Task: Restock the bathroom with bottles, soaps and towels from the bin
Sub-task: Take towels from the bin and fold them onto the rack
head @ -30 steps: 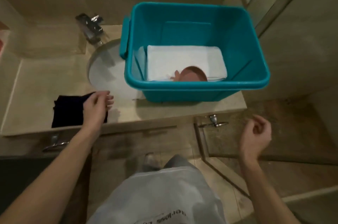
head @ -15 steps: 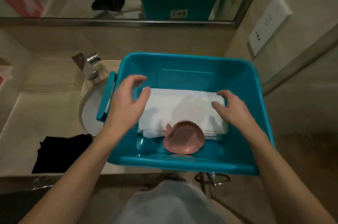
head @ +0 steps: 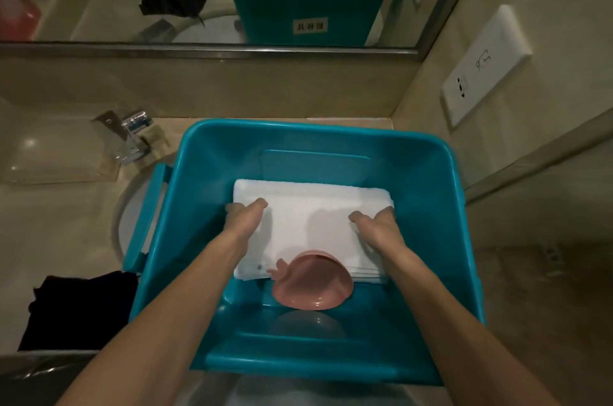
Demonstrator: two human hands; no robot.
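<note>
Head view: at the centre of the frame, the folded white towel stack (head: 308, 209) lies inside the teal plastic bin (head: 431, 206). The left hand (head: 245, 216) and right hand (head: 378, 226) clasp its two side edges, thumbs on top and fingers tucked out of sight. The pink plastic dish (head: 311, 283) leans on the stack's lower edge, so a slow, level lift should let the dish slide off without flipping.

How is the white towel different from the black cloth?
The white towel lies neatly folded inside the teal bin; the black cloth lies outside it on the counter. The left hand and right hand grip the white towel's sides; nothing touches the black cloth. Both are fabric.
</note>
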